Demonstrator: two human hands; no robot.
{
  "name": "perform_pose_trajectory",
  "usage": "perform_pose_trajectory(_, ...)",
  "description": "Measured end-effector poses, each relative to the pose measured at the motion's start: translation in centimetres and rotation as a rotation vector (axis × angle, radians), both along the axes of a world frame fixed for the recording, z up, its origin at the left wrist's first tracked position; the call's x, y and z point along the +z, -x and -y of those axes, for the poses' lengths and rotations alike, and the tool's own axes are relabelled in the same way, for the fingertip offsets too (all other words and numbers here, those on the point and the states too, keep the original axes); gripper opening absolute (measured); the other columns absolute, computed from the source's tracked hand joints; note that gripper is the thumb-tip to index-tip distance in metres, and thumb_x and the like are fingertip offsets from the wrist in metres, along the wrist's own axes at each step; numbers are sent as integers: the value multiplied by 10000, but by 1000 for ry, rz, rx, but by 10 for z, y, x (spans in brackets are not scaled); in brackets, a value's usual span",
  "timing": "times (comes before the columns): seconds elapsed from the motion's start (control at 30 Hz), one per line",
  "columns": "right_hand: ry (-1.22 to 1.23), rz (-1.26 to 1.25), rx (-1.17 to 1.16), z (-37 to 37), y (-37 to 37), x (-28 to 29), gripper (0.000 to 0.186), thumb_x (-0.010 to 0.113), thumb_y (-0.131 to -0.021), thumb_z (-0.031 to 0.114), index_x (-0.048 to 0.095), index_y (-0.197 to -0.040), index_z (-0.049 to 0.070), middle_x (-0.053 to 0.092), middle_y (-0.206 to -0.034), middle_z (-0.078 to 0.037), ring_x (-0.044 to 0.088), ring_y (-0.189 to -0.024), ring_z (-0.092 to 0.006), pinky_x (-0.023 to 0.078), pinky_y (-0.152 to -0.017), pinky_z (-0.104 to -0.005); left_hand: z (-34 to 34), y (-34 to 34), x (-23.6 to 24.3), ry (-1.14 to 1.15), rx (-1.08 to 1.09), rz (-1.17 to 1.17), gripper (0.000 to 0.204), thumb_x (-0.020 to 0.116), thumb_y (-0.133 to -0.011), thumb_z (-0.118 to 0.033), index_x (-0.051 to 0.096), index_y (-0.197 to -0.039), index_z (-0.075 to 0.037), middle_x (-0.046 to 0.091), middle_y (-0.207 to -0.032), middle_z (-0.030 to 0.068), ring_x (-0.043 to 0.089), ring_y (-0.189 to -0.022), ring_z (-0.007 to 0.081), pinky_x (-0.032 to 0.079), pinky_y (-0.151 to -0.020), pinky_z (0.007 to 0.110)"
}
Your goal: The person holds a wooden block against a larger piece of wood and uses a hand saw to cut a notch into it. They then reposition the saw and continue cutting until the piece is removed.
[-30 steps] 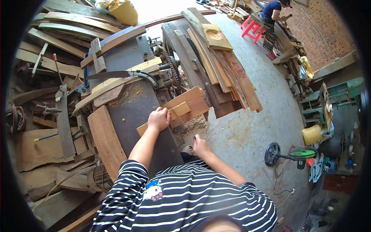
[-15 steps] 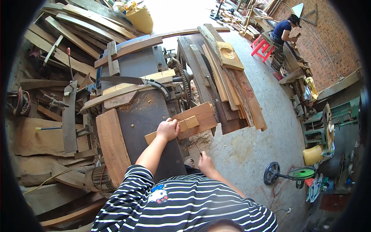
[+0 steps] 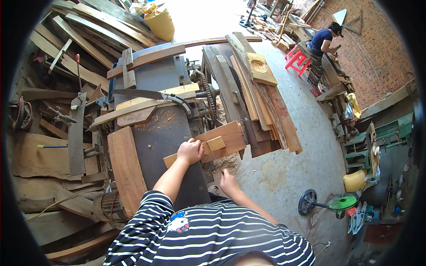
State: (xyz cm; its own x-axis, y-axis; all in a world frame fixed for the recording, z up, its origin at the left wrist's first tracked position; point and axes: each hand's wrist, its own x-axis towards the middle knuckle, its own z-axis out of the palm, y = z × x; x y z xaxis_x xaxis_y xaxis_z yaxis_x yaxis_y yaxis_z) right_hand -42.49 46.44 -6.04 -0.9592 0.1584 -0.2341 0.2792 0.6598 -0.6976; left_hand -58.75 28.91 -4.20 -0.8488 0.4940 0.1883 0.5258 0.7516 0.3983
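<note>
Grips narrow pale wood strip on flat red-brown plank at R edge of dark metal table w/ L hand, prob. for steadiness; holds slim dark tool in R hand.

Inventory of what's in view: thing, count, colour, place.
Wooden strip: 1, pale, under left hand
Board: 1, reddish-brown, beneath strip
Thin tool: 1, dark, across strip
Curved saw: 1, dark, over machine planks
Machine table: 1, dark, centre
Stacked boards: several, brown, right of table
Hollowed block: 1, yellowish, on stack
Loose boards: many, brown/grey, left
Sack: 1, yellow, top
Stool: at least 1, red, upper right
Co-worker: 1, dark-blue top, beside stool
Fan: 1, green/black, lower right
Left hand: 1, bare, on strip
Right hand: 1, bare, gripping thin tool
</note>
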Motion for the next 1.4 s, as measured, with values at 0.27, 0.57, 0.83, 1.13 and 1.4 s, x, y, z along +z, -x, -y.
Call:
perform_pose_trajectory(0.27,-45,73,-1,12,25,11,188,453,-914,164,470,-1022,11,602,-789,-311,575,-780,-503,445,-671,-575,1,-4,3,34,33,36,225,519,-842,-268,564,-768,-60,621,-728,134,628,-683,308,514,-622,418)
perform_pose_trajectory(0.57,-18,24,-19,8,-13,-1,178,457,-911,163,477,-995,8,583,-762,-341,570,-765,-513,445,-646,-580,3,-2,-2,52,34,13,223,513,-844,-270,566,-767,-68,626,-690,120,634,-727,285,515,-628,414)
perform_pose_trajectory(0.83,-37,-123,-53,23,60,-1,164,455,-919,168,476,-987,20,587,-723,-311,573,-731,-497,434,-628,-580,-6,0,3,65,27,20,229,511,-844,-277,583,-781,-69,637,-721,124,636,-740,281,518,-635,409)
perform_pose_trajectory(1.13,-99,81,-46,14,-11,1,209,437,-918,188,458,-1039,19,595,-776,-324,578,-764,-508,451,-686,-579,2,-4,-4,74,33,5,231,504,-854,-276,561,-774,-68,633,-701,119,635,-718,283,518,-618,409)
perform_pose_trajectory(1.4,-86,-6,-57,31,47,8,202,411,-941,207,460,-967,13,609,-775,-303,602,-768,-475,472,-655,-548,-1,-4,-1,58,58,36,245,495,-868,-288,570,-787,-70,630,-799,146,633,-674,330,524,-620,427)
